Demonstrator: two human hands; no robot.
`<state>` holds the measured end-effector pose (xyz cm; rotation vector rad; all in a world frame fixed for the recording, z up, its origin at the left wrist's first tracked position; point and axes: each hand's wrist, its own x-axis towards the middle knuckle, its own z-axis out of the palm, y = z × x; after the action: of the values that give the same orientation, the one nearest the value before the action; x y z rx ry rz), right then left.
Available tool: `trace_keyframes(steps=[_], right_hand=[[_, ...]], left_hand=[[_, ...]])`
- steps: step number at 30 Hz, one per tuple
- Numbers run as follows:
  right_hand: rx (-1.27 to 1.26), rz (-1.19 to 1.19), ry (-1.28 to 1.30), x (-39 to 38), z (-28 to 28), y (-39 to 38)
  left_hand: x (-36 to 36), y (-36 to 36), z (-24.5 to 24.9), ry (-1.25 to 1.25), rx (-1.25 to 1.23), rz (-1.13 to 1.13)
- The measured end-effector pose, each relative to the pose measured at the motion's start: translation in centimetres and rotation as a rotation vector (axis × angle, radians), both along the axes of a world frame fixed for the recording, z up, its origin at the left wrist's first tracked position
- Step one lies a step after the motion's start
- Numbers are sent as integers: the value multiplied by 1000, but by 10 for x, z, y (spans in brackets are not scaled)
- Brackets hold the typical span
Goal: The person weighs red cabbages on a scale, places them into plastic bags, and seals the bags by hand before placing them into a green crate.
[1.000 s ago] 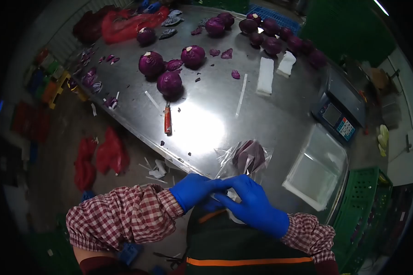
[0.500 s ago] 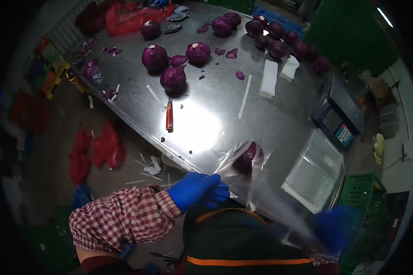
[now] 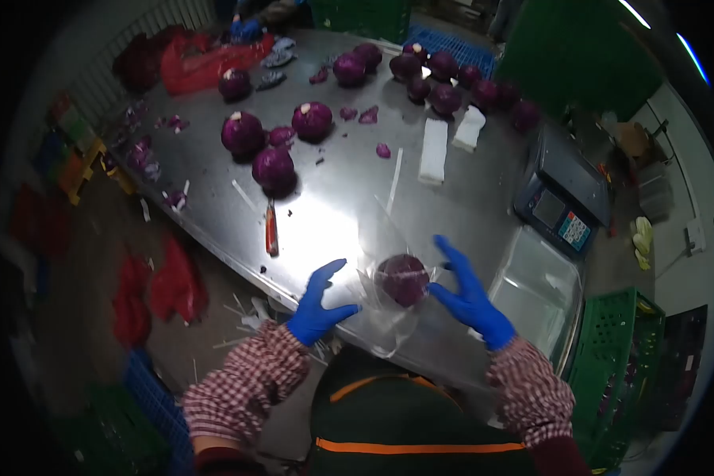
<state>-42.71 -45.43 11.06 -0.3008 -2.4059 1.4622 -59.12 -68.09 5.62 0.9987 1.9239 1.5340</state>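
Note:
A purple cabbage (image 3: 405, 280) with clear plastic film (image 3: 390, 321) around it sits near the front edge of the metal table (image 3: 333, 170). To its left, my blue-gloved left hand (image 3: 319, 305) has its thumb and fingers spread, holding nothing. My blue-gloved right hand (image 3: 470, 297) is at the cabbage's right side, fingers apart, the tip of one close to the film. Whether it touches the film is unclear. A knife with a red handle (image 3: 271, 230) lies beyond my left hand.
More cabbages (image 3: 273, 169) stand farther back, with loose leaves. White strips (image 3: 433, 151) lie behind the wrapped cabbage. At the right are a scale (image 3: 563, 194), a stack of clear film sheets (image 3: 536, 278) and a green crate (image 3: 611, 373). Another person's gloved hand (image 3: 246, 30) shows at the far edge.
My right hand has come from the lower right to the cabbage's right side. My left hand has moved slightly left and opened. The film now lies lower around the cabbage.

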Motion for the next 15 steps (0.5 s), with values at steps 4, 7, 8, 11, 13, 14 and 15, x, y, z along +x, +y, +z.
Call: trace_keyframes(steps=[4, 7, 8, 11, 13, 14, 15], right_hand=[[-4, 247, 11, -45, -24, 10], [42, 328, 18, -41, -25, 17], [46, 318, 31, -41, -24, 15], [-243, 280, -51, -42, -18, -6], [-195, 278, -24, -40, -20, -6], [-154, 269, 4, -37, -22, -7], [-157, 270, -1, -33, -25, -6]], left_hand=[[1, 23, -18, -48, 68, 43], [18, 35, -26, -237, 123, 69], [18, 39, -22, -204, 114, 68], [20, 45, -27, -143, 161, 83], [23, 46, -30, -241, 180, 118], [26, 46, -29, -149, 155, 151], [28, 43, -27, -154, 153, 153]])
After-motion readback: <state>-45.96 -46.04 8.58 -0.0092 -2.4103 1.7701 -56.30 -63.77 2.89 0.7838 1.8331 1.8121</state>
